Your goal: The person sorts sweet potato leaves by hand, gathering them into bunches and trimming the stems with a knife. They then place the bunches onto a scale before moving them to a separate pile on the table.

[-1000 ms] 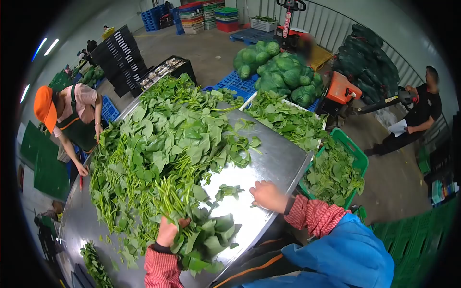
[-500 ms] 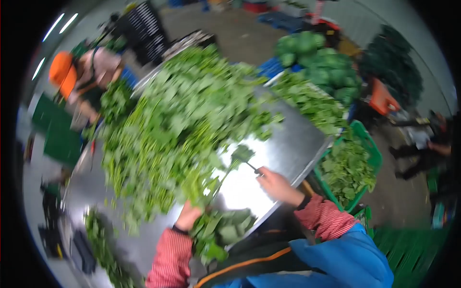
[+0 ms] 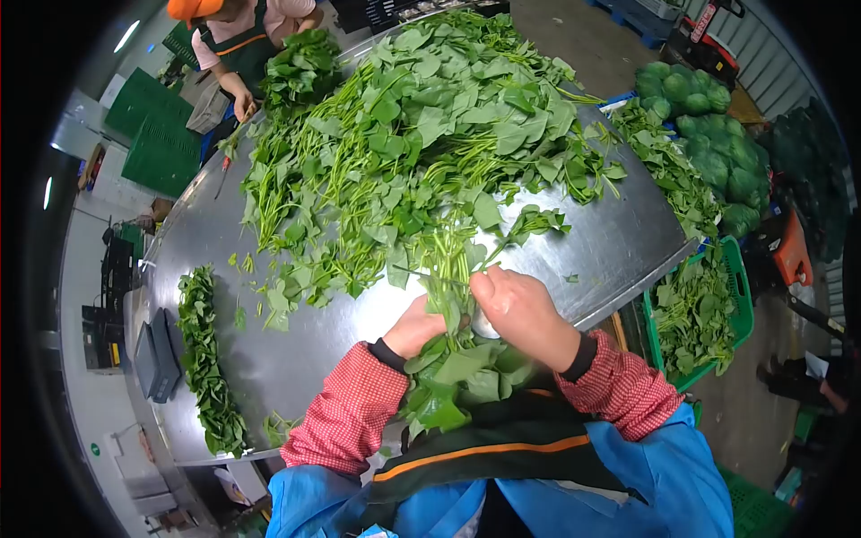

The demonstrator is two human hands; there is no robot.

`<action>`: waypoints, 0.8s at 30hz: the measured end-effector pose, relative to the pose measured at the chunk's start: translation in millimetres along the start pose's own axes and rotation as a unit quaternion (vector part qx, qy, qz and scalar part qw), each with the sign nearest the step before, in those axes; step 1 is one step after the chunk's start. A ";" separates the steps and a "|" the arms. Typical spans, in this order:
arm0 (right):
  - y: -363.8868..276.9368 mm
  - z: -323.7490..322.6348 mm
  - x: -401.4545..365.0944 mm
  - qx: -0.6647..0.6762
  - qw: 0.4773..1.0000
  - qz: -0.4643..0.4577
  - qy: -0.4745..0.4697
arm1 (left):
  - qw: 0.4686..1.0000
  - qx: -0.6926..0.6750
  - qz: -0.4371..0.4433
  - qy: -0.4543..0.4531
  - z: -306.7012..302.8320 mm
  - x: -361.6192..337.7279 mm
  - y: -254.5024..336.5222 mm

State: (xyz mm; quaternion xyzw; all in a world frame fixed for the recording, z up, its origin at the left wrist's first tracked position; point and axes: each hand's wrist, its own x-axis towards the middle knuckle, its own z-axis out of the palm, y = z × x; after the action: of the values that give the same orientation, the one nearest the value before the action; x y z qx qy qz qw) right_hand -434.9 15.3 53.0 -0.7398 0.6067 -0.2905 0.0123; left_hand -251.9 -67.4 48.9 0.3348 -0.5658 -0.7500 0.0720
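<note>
Since both hands are crowded onto one spot, it's a pretty fiddly moment. A leafy green bunch with pale stems (image 3: pixel 453 300) is held at the near edge of a shiny grey metal desk (image 3: pixel 296 363), its stem ends pointed toward a big tangled heap of green leaves (image 3: pixel 430 125) and its leafy end hung against a dark green apron with an orange stripe (image 3: pixel 511 450). The stems are wrapped from one side by the curled left hand (image 3: pixel 420 327). Opposite, the right hand (image 3: pixel 529 316) is folded closed, and a thin dark strip (image 3: pixel 420 274) laid across the stems seems to be pinched under its thumb. What's gripped by the hidden fingertips can't be told.

As for what could go wrong: tender-looking stems could be bruised or snapped if they're squeezed too hard. If the left grip is loosened, the bunch could be fanned out and a few stems dropped. If the strip is tugged crooked, it could be slid off the stems. Some heap stems could be dragged in too, because they're lying so close. A leafy green sprig (image 3: pixel 536 222) could be snagged as well, being right by the right thumb.
</note>
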 end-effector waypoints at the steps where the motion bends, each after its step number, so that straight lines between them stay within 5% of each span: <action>1: 1.8 7.6 1.4 0.000 1.000 -0.004 0.000 | 1.000 -0.012 0.006 0.011 1.0 -4.5 0.4; 4: 49.1 24.5 -30.8 0.017 0.999 -0.025 -0.022 | 0.998 0.004 0.035 0.047 -11.2 -24.3 5.1; 6: 78.9 34.9 -71.6 -0.010 0.994 0.082 -0.074 | 0.988 0.103 0.076 0.085 -26.6 -37.2 20.7; 9: 67.3 23.5 -69.8 -0.019 0.991 0.131 -0.012 | 0.982 0.110 0.058 0.142 -35.0 -42.6 18.0; 13: 5.3 8.2 -10.7 0.017 0.996 0.013 0.090 | 0.960 0.179 0.111 0.186 -22.0 -32.8 -4.7; 15: -19.2 3.2 6.3 0.005 0.999 0.000 0.040 | 0.951 0.187 0.155 0.192 -11.6 -28.2 -7.2; 20: 59.9 50.5 -72.1 -0.049 0.993 0.103 -0.037 | 0.947 0.133 0.184 0.229 -22.0 -46.3 9.6; 24: 43.6 24.2 -63.2 -0.031 0.988 0.145 0.049 | 0.961 0.142 0.137 0.193 -36.0 -47.0 4.0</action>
State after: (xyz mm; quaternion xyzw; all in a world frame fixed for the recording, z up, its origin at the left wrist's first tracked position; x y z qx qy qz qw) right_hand -468.9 52.9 -9.5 -0.6289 0.7163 -0.3022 0.0015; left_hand -196.0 -74.7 67.4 0.3993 -0.6826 -0.5659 0.2332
